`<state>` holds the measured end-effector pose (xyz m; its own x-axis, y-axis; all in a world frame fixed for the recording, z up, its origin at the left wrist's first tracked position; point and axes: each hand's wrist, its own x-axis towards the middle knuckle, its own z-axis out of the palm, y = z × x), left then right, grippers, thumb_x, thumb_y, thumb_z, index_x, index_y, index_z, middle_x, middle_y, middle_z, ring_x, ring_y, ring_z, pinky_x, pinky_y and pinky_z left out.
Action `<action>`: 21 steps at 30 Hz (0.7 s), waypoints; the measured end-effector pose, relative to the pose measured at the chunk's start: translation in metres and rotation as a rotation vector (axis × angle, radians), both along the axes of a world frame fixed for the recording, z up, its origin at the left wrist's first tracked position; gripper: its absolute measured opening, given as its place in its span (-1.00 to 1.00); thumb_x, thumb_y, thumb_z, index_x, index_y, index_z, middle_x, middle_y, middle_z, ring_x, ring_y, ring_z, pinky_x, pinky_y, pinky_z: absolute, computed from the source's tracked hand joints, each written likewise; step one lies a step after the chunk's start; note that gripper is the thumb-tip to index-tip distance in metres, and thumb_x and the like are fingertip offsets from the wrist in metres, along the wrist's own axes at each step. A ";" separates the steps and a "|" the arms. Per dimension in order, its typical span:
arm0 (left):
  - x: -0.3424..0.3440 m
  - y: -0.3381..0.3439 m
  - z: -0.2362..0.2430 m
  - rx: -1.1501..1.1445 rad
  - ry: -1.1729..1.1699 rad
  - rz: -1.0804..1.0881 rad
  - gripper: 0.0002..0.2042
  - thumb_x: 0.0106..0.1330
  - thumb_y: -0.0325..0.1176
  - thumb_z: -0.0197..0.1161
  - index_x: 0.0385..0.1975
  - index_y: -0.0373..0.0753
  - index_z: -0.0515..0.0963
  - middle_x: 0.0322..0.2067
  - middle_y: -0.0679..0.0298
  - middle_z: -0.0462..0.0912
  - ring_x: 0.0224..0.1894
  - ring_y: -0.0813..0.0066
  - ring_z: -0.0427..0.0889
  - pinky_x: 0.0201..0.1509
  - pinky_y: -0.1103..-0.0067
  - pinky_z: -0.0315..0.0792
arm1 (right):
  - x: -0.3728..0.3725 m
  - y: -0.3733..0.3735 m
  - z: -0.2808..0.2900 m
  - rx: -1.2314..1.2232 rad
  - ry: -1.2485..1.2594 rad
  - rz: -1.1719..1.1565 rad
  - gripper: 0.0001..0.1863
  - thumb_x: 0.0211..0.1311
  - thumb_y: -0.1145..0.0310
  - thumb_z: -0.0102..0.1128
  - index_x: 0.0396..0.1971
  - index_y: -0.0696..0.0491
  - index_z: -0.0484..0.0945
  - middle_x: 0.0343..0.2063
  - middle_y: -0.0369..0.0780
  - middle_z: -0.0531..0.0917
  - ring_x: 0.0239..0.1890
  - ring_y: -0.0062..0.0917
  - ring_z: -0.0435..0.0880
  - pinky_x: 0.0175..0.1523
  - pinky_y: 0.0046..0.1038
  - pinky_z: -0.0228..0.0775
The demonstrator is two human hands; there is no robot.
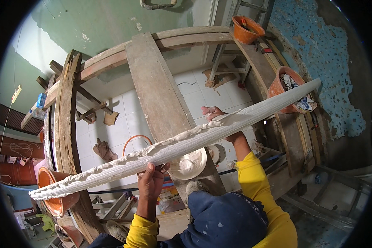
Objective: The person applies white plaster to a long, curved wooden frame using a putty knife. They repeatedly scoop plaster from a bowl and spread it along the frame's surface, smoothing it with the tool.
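A long white moulding strip [260, 107] crosses the view diagonally, with lumpy white paste [169, 138] along its upper edge. My left hand [152, 180] grips its underside left of centre, thumb and fingers curled up against it. My right hand [213, 114] holds it right of centre, its fingers showing beyond the far edge and its palm hidden beneath. Below the strip, between my hands, a white bowl of paste [188, 165] sits on a plank. The strip's left end passes over an orange bucket [58, 206], its right part over another [277, 91].
A wooden scaffold surrounds me, with a wide plank [153, 82], side beams [66, 124] and a white tiled floor [127, 103] below. Another orange bucket [248, 29] stands at the back right beside a ladder [231, 12]. A peeling blue wall [318, 49] is to the right.
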<state>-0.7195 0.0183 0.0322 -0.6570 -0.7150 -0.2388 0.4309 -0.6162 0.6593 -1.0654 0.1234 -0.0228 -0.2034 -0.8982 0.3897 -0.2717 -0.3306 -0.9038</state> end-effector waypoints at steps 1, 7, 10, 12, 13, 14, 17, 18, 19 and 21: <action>-0.001 0.001 0.001 0.000 -0.006 0.010 -0.55 0.44 -0.21 0.28 0.28 -0.12 0.39 0.15 0.23 0.62 0.13 0.28 0.63 0.19 0.25 0.51 | -0.002 0.002 0.000 -0.080 0.025 -0.011 -0.61 0.32 0.32 0.23 0.10 0.06 0.45 0.19 -0.18 0.54 0.28 -0.52 0.48 0.44 -0.36 0.25; -0.003 0.000 0.000 0.009 -0.005 0.009 -0.53 0.43 -0.20 0.30 0.28 -0.14 0.39 0.16 0.22 0.60 0.13 0.28 0.63 0.19 0.26 0.52 | -0.029 0.049 -0.043 0.139 -0.581 -0.257 -0.56 0.35 0.33 0.27 0.20 -0.01 0.46 0.22 -0.16 0.51 0.32 -0.24 0.42 0.39 -0.12 0.28; -0.004 0.000 -0.003 0.002 -0.004 0.002 -0.52 0.43 -0.19 0.30 0.28 -0.16 0.39 0.15 0.21 0.61 0.13 0.28 0.63 0.19 0.27 0.53 | -0.021 0.089 -0.072 0.191 -0.550 -0.516 -0.53 0.39 0.34 0.22 0.26 -0.03 0.41 0.18 -0.16 0.53 0.25 -0.27 0.48 0.29 -0.09 0.38; 0.002 -0.002 -0.003 -0.016 -0.022 0.048 -0.52 0.43 -0.19 0.29 0.28 -0.17 0.39 0.14 0.21 0.61 0.12 0.29 0.64 0.18 0.27 0.53 | 0.015 0.094 -0.047 0.238 -1.109 -0.773 -0.54 0.40 0.38 0.13 0.27 0.04 0.36 0.11 -0.13 0.53 0.17 -0.36 0.54 0.18 -0.20 0.49; -0.001 -0.001 -0.003 -0.008 -0.015 0.029 -0.52 0.43 -0.20 0.29 0.28 -0.17 0.39 0.14 0.21 0.62 0.11 0.29 0.64 0.18 0.27 0.54 | 0.023 0.128 -0.054 0.103 -1.047 -0.813 -0.52 0.42 0.38 0.13 0.29 0.04 0.34 0.02 -0.17 0.55 0.07 -0.40 0.56 0.10 -0.24 0.51; 0.000 -0.001 -0.006 -0.002 -0.017 0.023 -0.53 0.43 -0.20 0.29 0.28 -0.17 0.39 0.14 0.21 0.62 0.10 0.29 0.65 0.18 0.27 0.54 | 0.033 0.144 -0.045 -0.020 -0.988 -0.837 -0.51 0.44 0.37 0.14 0.32 0.05 0.32 -0.08 -0.20 0.57 -0.03 -0.43 0.59 0.03 -0.29 0.54; 0.005 -0.002 -0.008 0.014 -0.022 0.038 -0.53 0.44 -0.22 0.29 0.28 -0.17 0.39 0.12 0.21 0.63 0.07 0.29 0.67 0.18 0.27 0.55 | 0.050 0.178 0.022 0.047 -0.560 -1.158 -0.52 0.52 0.26 0.13 0.33 0.07 0.35 -0.27 -0.31 0.50 -0.26 -0.67 0.48 -0.18 -0.47 0.47; 0.004 -0.002 -0.008 0.024 -0.015 0.035 -0.54 0.44 -0.23 0.29 0.28 -0.17 0.39 0.12 0.21 0.63 0.06 0.29 0.67 0.18 0.26 0.56 | 0.044 0.194 0.051 0.222 -0.350 -1.170 -0.55 0.51 0.28 0.14 0.30 0.09 0.39 -0.28 -0.29 0.51 -0.27 -0.64 0.49 -0.18 -0.45 0.46; 0.001 -0.001 -0.006 0.026 -0.005 0.028 -0.54 0.44 -0.24 0.29 0.27 -0.17 0.40 0.11 0.21 0.64 0.06 0.29 0.68 0.18 0.26 0.56 | 0.034 0.205 0.075 0.394 -0.144 -1.170 -0.57 0.50 0.30 0.14 0.27 0.12 0.43 -0.28 -0.27 0.51 -0.28 -0.61 0.50 -0.17 -0.43 0.45; -0.003 0.000 -0.001 0.025 0.013 0.016 -0.55 0.44 -0.25 0.28 0.27 -0.18 0.40 0.10 0.21 0.65 0.06 0.29 0.68 0.18 0.25 0.57 | 0.019 0.197 0.116 0.384 0.703 -1.090 -0.58 0.47 0.35 0.16 0.26 0.12 0.47 -0.30 -0.20 0.54 -0.31 -0.47 0.54 -0.19 -0.35 0.44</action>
<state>-0.7225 0.0184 0.0307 -0.6489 -0.7193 -0.2480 0.4494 -0.6253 0.6380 -1.0466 0.3204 0.0932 -0.7396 -0.4837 0.4681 -0.6707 0.5885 -0.4515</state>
